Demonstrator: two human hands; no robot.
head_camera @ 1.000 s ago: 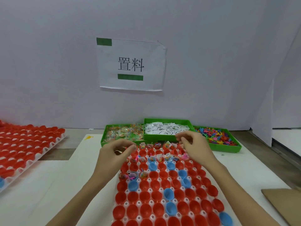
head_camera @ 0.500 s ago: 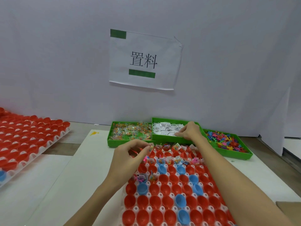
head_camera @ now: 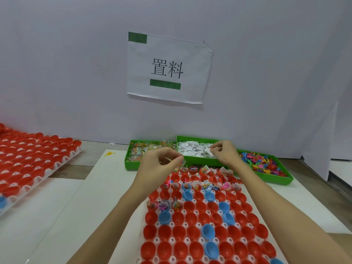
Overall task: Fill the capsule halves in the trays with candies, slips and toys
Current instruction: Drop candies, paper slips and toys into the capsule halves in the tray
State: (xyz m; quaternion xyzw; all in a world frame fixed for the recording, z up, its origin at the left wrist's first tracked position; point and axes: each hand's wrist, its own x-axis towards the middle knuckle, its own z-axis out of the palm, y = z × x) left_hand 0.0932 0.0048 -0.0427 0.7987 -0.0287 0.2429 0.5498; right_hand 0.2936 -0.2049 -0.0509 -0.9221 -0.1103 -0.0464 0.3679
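Right hand over the middle green tray, fingers pinching a white paper slip. Left hand pinches a small candy packet. Unfilled red capsule halves lie nearer, below both hands; left is closer.

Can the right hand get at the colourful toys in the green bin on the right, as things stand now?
Probably yes: the right hand is over the slips bin, next to the toys bin, which lies open with nothing between, though it already pinches a slip.
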